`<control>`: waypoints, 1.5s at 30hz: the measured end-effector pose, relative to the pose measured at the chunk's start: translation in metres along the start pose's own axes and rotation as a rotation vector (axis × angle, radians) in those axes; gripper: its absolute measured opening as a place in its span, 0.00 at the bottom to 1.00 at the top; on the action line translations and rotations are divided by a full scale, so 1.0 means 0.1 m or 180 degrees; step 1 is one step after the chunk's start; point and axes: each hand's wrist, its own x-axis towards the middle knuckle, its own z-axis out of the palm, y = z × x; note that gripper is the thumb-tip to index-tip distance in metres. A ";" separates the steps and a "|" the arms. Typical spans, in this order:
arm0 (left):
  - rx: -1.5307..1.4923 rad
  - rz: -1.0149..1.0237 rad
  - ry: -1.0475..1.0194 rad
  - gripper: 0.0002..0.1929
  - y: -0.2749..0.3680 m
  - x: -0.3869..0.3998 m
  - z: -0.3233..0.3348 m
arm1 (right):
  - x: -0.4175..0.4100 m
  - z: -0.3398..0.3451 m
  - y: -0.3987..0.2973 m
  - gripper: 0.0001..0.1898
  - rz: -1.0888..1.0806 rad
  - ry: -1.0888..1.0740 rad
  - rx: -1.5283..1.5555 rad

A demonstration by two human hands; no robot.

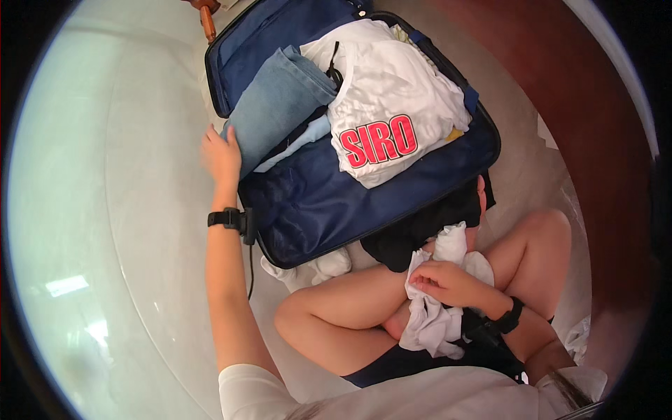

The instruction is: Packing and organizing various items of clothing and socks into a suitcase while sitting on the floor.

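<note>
An unzipped blue suitcase [315, 226] lies before me. My left hand [221, 155] is at its left edge, against the end of rolled blue denim [286, 94], fingers spread. Beside the denim is a folded white T-shirt [394, 89] with red lettering; light blue cloth [304, 140] shows between them. My right hand [443, 283] rests over white socks [433, 323] in my lap, fingers bent; whether it grips them I cannot tell. Another white sock [450, 244] stands up just beyond that hand.
Black cloth [420, 226] lies between the suitcase and my crossed legs. More white socks [331, 264] are on the floor under the suitcase's near edge. A turned wooden leg [208, 23] stands at the upper left, and a dark red surface [593, 157] curves along the right.
</note>
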 end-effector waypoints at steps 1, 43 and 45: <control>0.0165 0.0622 0.0358 0.28 0.09 -0.02 -0.13 | 0.01 0.00 0.00 0.05 -0.0124 0.0019 -0.0048; -0.2249 0.0338 -0.2299 0.29 1.33 -3.95 -0.99 | -0.11 -0.56 0.10 0.17 0.0166 0.1524 -0.1227; -0.3317 0.0199 -0.1837 0.31 1.32 -4.19 -0.66 | -0.10 -0.42 0.06 0.21 0.0181 0.1453 -0.1721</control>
